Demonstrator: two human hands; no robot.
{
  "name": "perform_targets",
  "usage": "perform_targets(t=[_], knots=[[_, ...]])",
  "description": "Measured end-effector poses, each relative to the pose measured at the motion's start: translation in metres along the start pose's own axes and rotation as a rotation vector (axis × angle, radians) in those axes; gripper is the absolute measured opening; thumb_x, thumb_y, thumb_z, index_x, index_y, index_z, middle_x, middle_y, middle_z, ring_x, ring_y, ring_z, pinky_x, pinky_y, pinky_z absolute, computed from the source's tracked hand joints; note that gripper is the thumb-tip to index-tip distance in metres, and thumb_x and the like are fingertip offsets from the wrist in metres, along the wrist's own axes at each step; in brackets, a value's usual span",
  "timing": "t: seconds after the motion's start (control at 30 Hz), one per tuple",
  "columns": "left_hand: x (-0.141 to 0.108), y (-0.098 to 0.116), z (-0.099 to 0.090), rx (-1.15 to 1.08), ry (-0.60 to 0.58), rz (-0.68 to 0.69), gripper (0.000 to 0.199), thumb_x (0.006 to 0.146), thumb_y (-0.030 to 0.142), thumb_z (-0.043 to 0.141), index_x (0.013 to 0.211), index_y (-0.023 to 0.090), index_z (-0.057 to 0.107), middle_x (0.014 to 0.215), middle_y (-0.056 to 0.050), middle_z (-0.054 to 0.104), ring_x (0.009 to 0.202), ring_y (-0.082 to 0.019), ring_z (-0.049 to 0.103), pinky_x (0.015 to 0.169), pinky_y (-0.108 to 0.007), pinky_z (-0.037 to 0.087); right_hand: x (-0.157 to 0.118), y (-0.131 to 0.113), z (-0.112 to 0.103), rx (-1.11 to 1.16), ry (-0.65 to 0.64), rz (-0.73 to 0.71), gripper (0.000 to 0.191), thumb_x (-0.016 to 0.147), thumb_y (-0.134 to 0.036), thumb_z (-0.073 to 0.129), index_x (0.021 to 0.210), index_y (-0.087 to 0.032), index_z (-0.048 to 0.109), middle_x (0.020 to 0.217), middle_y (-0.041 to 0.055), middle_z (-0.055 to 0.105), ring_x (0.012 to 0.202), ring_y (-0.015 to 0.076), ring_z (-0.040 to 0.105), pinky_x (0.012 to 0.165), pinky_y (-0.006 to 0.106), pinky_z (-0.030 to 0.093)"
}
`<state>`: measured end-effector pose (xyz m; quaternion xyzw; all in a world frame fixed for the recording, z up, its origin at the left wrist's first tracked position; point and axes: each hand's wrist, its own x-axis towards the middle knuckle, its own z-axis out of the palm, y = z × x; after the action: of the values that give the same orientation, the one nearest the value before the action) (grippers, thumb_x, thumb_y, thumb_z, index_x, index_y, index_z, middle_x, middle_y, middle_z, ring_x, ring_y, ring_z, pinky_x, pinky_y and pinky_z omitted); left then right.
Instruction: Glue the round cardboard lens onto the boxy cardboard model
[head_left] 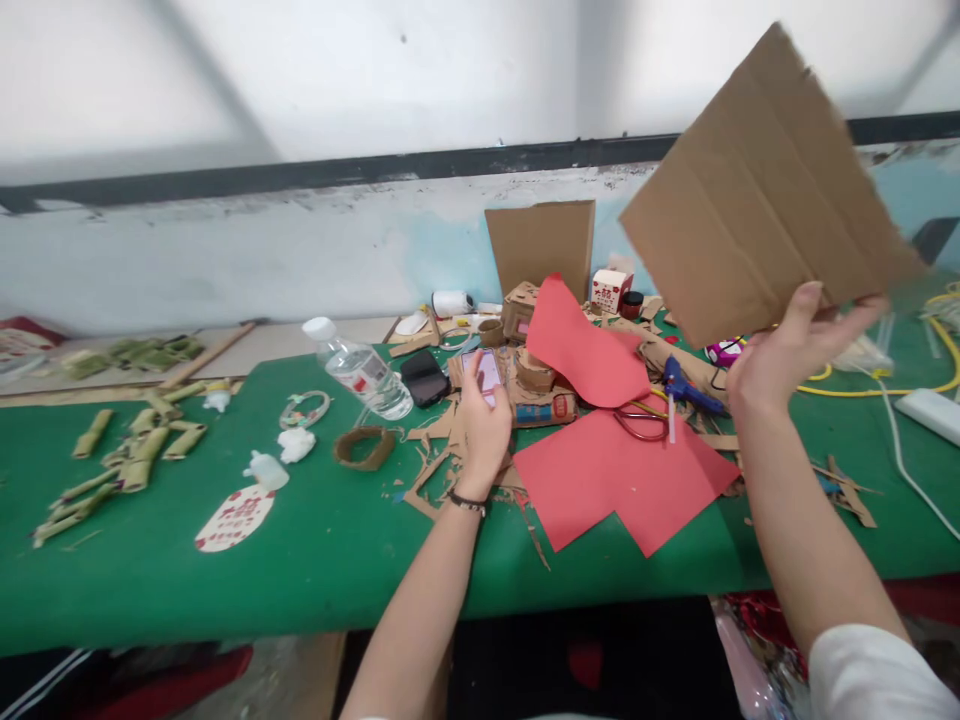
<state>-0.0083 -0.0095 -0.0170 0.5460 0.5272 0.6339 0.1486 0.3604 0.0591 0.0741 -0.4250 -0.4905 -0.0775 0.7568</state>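
Note:
My right hand point(787, 350) holds up a square piece of cardboard point(757, 190) by its lower edge, thumb in front, well above the table. The piece is tilted onto a corner and has creases and a ragged right side. Over the table's middle, my left hand point(484, 430) is closed around a phone point(489, 372) with a lit screen, the thumb lying across it. Just beyond the phone stands a built-up cardboard model point(534, 370), partly covered by red paper point(585, 345). More red sheets point(622, 480) lie between my arms, with red-handled scissors point(643, 425) on them.
A blue glue gun point(686, 388) lies right of the scissors. Left of the phone are a black case-like object point(424, 378), a water bottle point(360, 370) and a cardboard ring point(364, 448). Cardboard scraps point(431, 470) litter the green table point(337, 570). A yellow cable point(900, 392) runs at right.

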Motion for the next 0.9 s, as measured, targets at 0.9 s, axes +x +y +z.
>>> perform_targets(t=[0.9], knots=[[-0.010,0.032,-0.028,-0.467,0.211,-0.310,0.071,0.093,0.056,0.084,0.152,0.024,0.059,0.166,-0.013,0.060,0.151,-0.030,0.061,0.129,-0.048,0.050,-0.129,-0.042,0.026,-0.439,-1.271,-0.074,0.037,0.105,-0.044,0.065,0.134,-0.022,0.069,0.130,0.0186,0.075,0.118,0.0370,0.071,0.094,0.045,0.058]])
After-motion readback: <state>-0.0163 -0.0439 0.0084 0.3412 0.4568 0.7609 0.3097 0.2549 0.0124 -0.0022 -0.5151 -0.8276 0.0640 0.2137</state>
